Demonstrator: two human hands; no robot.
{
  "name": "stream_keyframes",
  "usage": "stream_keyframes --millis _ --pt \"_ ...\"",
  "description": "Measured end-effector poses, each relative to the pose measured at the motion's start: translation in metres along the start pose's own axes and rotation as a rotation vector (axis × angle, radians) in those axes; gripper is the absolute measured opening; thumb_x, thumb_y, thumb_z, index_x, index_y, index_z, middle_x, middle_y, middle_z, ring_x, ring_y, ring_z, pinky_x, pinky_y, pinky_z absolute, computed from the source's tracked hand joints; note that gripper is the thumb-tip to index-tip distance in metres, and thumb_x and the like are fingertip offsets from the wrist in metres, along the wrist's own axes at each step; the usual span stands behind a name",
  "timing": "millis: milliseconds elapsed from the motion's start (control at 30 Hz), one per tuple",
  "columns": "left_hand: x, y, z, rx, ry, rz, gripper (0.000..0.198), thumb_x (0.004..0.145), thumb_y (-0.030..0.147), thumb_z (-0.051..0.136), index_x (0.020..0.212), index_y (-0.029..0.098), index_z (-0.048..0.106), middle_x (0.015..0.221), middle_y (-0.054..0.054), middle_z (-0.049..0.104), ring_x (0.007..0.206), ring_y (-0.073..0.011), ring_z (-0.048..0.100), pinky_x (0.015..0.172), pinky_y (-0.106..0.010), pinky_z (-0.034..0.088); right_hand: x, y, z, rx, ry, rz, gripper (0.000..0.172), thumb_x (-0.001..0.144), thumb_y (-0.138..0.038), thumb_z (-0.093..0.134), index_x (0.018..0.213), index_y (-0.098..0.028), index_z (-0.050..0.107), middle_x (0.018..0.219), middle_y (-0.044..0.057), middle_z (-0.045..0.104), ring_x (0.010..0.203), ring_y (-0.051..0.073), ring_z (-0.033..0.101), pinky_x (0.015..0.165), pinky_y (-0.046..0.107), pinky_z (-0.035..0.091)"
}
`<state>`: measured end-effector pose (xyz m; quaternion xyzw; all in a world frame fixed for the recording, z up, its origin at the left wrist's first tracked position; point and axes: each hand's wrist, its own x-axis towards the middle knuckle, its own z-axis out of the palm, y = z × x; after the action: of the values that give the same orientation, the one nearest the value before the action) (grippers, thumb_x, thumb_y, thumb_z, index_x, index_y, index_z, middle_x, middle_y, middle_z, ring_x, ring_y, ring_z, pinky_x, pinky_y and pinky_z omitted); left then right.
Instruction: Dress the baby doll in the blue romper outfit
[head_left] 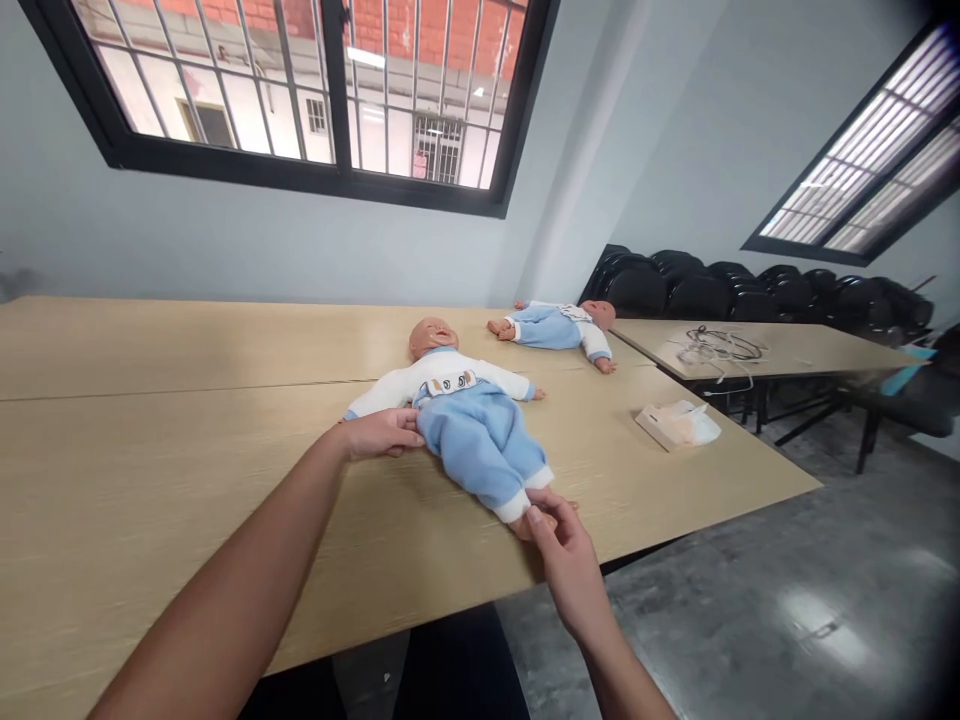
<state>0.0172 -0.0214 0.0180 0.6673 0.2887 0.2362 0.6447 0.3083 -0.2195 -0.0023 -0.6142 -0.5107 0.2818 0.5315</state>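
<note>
Both pinching doll (469, 425): left hand (379, 433) waistband, right hand (568, 560) foot.

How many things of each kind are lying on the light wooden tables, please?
Baby dolls in white tops and light blue trousers: 2 (near doll, with the left hand at its waist and the right hand pinching its foot; far doll)
Flat pale plastic packet: 1
Tangle of black and white cables: 1
Total: 4
</note>
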Motion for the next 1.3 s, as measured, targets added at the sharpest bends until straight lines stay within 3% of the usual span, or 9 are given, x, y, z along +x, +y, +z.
stream_keyframes --millis 100,200,367,533,733,833,967,1133,1300 --pt "0.004 -0.008 0.003 0.113 -0.046 0.006 0.026 0.08 0.04 0.084 0.102 0.025 0.082 0.108 -0.01 0.079 0.093 -0.0229 0.072 0.078 -0.03 0.056 0.003 -0.001 0.002 -0.016 -0.007 0.001 0.042 0.09 -0.06 0.068 0.104 -0.02 0.067 0.109 0.012 0.076 0.102 0.029 0.073 0.088 0.043 0.062" --pt "0.009 -0.013 0.005 0.154 -0.035 0.046 0.028 0.081 0.042 0.084 0.103 0.027 0.082 0.113 -0.01 0.08 0.108 -0.0284 0.074 0.091 -0.036 0.057 -0.001 0.0 0.005 -0.142 -0.061 -0.019 0.048 0.081 -0.054 0.077 0.111 -0.02 0.064 0.11 0.012 0.074 0.103 0.03 0.072 0.089 0.045 0.061" --pt "0.011 -0.018 -0.002 0.24 0.099 0.103 0.032 0.082 0.045 0.08 0.106 0.024 0.079 0.106 -0.009 0.081 0.095 -0.0277 0.075 0.082 -0.035 0.057 -0.016 -0.001 0.01 -0.307 -0.142 -0.123 0.052 0.081 -0.042 0.079 0.125 -0.019 0.062 0.12 0.013 0.072 0.108 0.03 0.071 0.094 0.047 0.06" --pt "0.006 -0.022 -0.019 0.451 0.286 0.089 0.016 0.076 0.036 0.078 0.076 0.022 0.071 0.077 -0.003 0.073 0.072 -0.0224 0.063 0.066 -0.03 0.044 -0.04 -0.019 0.03 -0.37 -0.066 -0.226 0.033 0.091 -0.04 0.072 0.117 -0.021 0.065 0.113 0.011 0.074 0.104 0.029 0.073 0.089 0.043 0.061" --pt "0.006 -0.023 -0.025 0.622 0.351 0.057 0.013 0.079 0.033 0.067 0.081 0.02 0.069 0.079 -0.001 0.07 0.073 -0.0206 0.058 0.069 -0.029 0.039 -0.059 -0.043 0.046 -0.426 0.054 -0.547 0.021 0.096 -0.024 0.068 0.116 -0.022 0.062 0.107 0.007 0.07 0.102 0.022 0.069 0.087 0.035 0.058" --pt "0.009 -0.024 -0.024 0.666 0.412 0.029 0.013 0.078 0.032 0.065 0.082 0.02 0.069 0.081 0.0 0.07 0.074 -0.02 0.058 0.069 -0.029 0.039 -0.052 -0.055 0.044 -0.436 0.086 -0.657 0.015 0.095 -0.018 0.069 0.108 -0.021 0.062 0.098 0.004 0.069 0.098 0.02 0.066 0.089 0.034 0.055" --pt "0.014 -0.025 -0.025 0.713 0.545 -0.027 0.011 0.077 0.03 0.066 0.079 0.019 0.069 0.077 0.0 0.07 0.071 -0.0191 0.057 0.066 -0.029 0.036 -0.034 -0.082 0.035 -0.43 0.099 -0.705 0.014 0.092 -0.016 0.073 0.103 -0.021 0.065 0.095 0.003 0.067 0.092 0.017 0.066 0.08 0.03 0.053" --pt "0.021 -0.027 -0.032 0.727 0.744 -0.08 0.016 0.08 0.026 0.066 0.089 0.018 0.077 0.091 -0.005 0.079 0.082 -0.022 0.066 0.072 -0.03 0.043 -0.025 -0.111 0.011 -0.428 0.04 -0.616 0.009 0.092 -0.02 0.075 0.096 -0.023 0.067 0.092 0.001 0.066 0.084 0.014 0.065 0.071 0.027 0.051" --pt "0.024 -0.029 -0.038 0.72 0.818 -0.09 0.023 0.084 0.027 0.066 0.1 0.018 0.079 0.108 -0.008 0.081 0.096 -0.0232 0.071 0.084 -0.03 0.049 -0.027 -0.11 0.0 -0.42 0.028 -0.568 0.006 0.095 -0.024 0.071 0.094 -0.024 0.066 0.091 0.0 0.064 0.08 0.014 0.063 0.069 0.028 0.05"
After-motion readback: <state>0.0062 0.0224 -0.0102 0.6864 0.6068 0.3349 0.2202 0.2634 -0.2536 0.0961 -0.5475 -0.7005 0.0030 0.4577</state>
